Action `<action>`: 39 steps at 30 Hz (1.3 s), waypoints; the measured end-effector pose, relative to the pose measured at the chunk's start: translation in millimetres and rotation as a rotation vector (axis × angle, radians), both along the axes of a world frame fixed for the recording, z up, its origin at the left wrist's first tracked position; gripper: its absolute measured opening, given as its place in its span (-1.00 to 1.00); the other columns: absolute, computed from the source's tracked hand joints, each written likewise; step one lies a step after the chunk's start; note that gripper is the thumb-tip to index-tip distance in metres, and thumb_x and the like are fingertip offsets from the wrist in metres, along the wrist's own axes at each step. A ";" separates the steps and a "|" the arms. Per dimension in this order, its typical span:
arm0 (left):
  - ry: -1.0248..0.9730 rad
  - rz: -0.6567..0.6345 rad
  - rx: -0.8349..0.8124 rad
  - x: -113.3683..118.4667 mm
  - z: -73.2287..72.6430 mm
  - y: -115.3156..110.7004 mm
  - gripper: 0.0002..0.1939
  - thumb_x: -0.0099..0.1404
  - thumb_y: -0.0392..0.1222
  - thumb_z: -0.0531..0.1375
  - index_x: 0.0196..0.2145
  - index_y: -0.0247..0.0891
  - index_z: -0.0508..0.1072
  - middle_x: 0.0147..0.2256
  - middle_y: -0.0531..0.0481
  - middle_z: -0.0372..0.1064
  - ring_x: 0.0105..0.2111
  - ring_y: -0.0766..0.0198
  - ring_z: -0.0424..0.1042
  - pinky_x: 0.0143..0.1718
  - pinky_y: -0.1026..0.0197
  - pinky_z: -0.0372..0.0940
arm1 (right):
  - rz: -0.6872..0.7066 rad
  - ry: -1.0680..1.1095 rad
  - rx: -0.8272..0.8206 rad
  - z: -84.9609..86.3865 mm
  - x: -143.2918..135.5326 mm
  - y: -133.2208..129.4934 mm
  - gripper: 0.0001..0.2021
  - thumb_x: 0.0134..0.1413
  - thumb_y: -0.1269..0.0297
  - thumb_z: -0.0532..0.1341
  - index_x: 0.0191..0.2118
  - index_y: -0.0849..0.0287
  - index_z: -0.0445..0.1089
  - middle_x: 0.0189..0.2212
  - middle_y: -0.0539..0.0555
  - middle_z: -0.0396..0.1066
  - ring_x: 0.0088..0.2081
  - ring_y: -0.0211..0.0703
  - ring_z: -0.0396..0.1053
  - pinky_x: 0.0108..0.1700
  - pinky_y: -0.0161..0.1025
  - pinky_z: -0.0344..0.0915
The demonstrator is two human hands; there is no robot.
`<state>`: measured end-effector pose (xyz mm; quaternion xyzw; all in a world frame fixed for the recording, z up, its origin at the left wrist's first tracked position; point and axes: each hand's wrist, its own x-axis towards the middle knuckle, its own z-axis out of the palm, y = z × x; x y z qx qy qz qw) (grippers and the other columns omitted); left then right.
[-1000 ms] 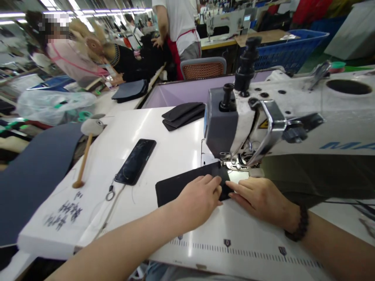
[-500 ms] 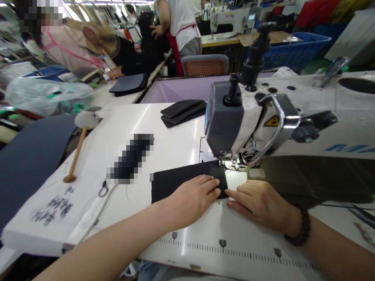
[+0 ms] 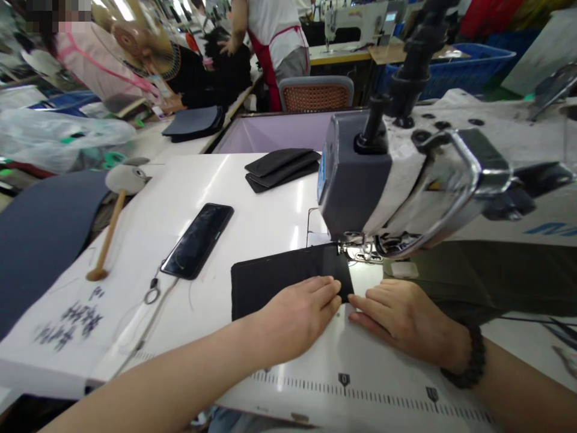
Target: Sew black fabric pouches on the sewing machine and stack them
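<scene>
A dark fabric piece (image 3: 274,273) lies on the white sewing table, its far right corner under the presser foot (image 3: 341,249) of a sewing machine (image 3: 356,174). My left hand (image 3: 304,313) rests flat on the piece near its right end, fingers stretched out and pressing it down. Beside it, my right hand (image 3: 396,313) lies palm down with the index fingertip at the fabric's near right corner; its fingers are partly extended and grip nothing visible. A dark beaded bracelet (image 3: 469,358) circles the right wrist.
Several dark fabric pieces (image 3: 282,168) are stacked behind. To the left lie a phone (image 3: 198,240) with a cord and ring, and a mallet-like tool (image 3: 112,228) with a wooden handle. Olive fabric (image 3: 509,276) lies right of the needle. Other people work beyond a chair (image 3: 316,96).
The view has shifted slightly, with the machine head appearing larger and farther right. Both hands and the fabric stay almost in place relative to the presser foot.
</scene>
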<state>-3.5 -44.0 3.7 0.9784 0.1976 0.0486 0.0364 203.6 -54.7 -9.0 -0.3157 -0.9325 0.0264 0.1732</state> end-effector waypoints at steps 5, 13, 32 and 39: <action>-0.002 0.033 0.012 -2.4 -3.0 5.5 -0.72 0.29 -0.36 -0.05 -0.09 -0.50 0.31 -0.01 -0.25 0.26 0.04 0.18 0.21 0.09 0.20 0.11 | -0.031 -0.008 -0.024 -3.1 -0.2 1.2 -0.70 0.20 0.25 -0.04 -0.32 0.26 0.39 -0.64 -0.01 0.29 -0.58 -0.30 0.23 -0.51 -0.28 0.03; 0.011 0.044 -0.018 -2.9 -2.2 20.4 -0.72 0.28 -0.36 -0.02 -0.09 -0.50 0.31 0.00 -0.27 0.24 0.06 0.18 0.19 0.08 0.18 0.12 | -0.151 -0.011 -0.028 -10.8 -2.4 4.8 -0.65 0.21 0.19 -0.06 -0.25 0.26 0.40 -0.57 0.06 0.38 -0.52 -0.25 0.33 -0.48 -0.30 0.17; -0.036 0.128 -0.032 2.0 -6.6 69.1 -0.75 0.33 -0.33 -0.06 -0.18 -0.41 0.38 -0.14 -0.16 0.35 -0.03 0.21 0.28 -0.04 0.22 0.22 | -0.299 -0.100 -0.138 -23.7 -3.2 11.2 -0.64 0.15 0.18 0.02 -0.01 0.27 0.28 -0.34 0.18 0.46 -0.27 -0.11 0.40 -0.17 -0.19 0.30; -0.038 0.130 -0.009 2.5 -9.1 66.2 -0.75 0.32 -0.34 -0.04 -0.14 -0.43 0.36 -0.12 -0.17 0.33 -0.04 0.22 0.28 -0.05 0.23 0.23 | -0.301 -0.103 -0.131 -24.7 -2.8 10.7 -0.63 0.14 0.18 0.03 0.00 0.28 0.26 -0.28 0.18 0.45 -0.29 -0.12 0.39 -0.20 -0.20 0.31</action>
